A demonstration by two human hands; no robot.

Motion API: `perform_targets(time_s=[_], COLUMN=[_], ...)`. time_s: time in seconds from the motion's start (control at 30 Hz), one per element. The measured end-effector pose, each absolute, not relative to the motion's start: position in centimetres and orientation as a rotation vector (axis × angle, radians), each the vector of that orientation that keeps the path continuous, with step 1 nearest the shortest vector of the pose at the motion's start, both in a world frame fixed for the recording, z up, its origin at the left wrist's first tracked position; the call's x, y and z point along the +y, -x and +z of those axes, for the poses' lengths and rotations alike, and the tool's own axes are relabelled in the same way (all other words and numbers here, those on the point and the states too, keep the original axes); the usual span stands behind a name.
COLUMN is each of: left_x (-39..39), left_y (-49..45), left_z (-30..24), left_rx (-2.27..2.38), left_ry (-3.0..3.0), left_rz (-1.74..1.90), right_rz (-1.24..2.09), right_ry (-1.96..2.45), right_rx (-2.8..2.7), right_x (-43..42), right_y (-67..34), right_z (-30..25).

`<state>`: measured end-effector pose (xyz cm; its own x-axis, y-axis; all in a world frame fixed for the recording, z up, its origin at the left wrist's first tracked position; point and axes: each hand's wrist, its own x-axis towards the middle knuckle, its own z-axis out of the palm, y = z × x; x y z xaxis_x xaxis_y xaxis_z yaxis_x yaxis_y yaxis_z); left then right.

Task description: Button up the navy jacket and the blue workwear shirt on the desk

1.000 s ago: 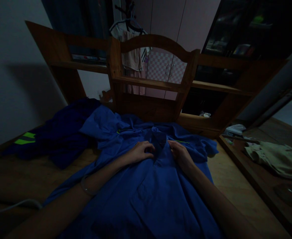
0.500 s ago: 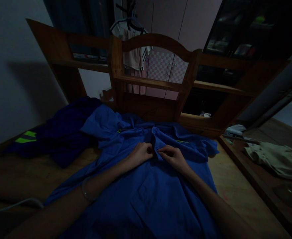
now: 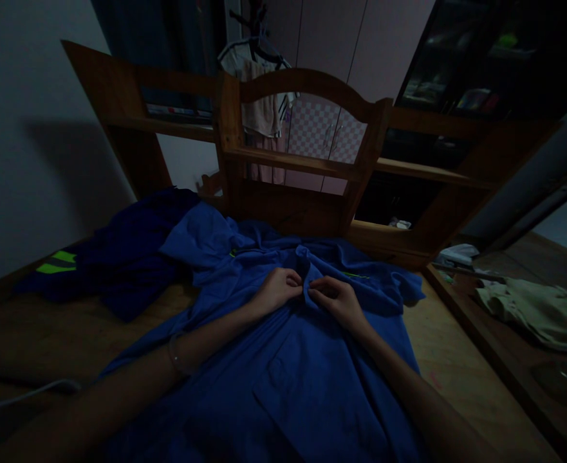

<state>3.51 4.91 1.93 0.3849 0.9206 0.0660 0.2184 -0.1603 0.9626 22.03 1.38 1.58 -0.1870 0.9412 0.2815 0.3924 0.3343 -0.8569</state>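
Observation:
A blue short-sleeved shirt lies spread over the wooden surface, its collar end away from me and thin yellow-green trim near the chest. My left hand pinches cloth at the shirt's front opening. Close beside it on the right, my right hand grips the raised front edge between thumb and fingers. The fingertips of both hands almost meet at that edge. Any button there is too dark and small to make out. A clear bangle sits on my left wrist.
A dark blue garment with a yellow-green band lies crumpled at the left. Behind the shirt rises a wooden shelf unit. Pale folded cloth rests on a lower surface at right. A white cable runs at lower left.
My left hand has moved slightly up and right, closer to the right hand at the shirt's edge. Creases now pull toward it. My right hand stays nearly in place.

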Motion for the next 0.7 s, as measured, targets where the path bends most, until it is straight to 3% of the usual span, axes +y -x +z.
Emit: perform_targets(time_s=[0.17,0.3,0.7], left_x=[4.2,3.2,2.9], left_y=[-4.3,-4.2,-4.4], left_z=[0.9,0.4,1.1], left_rx=[0.997,0.99,0.923], left_ry=[-1.628,-1.342,-1.153], left_rz=[1.068,0.999,1.011], right_rz=[0.947,0.986,0.576], right_ry=[1.177,1.152,1.168], right_rx=[-1.667,-1.707,-1.845], right_x=[1.4,1.3,0.6], right_y=[-22.3,-22.4,-21.8], right_z=[1.6,1.3,2.2])
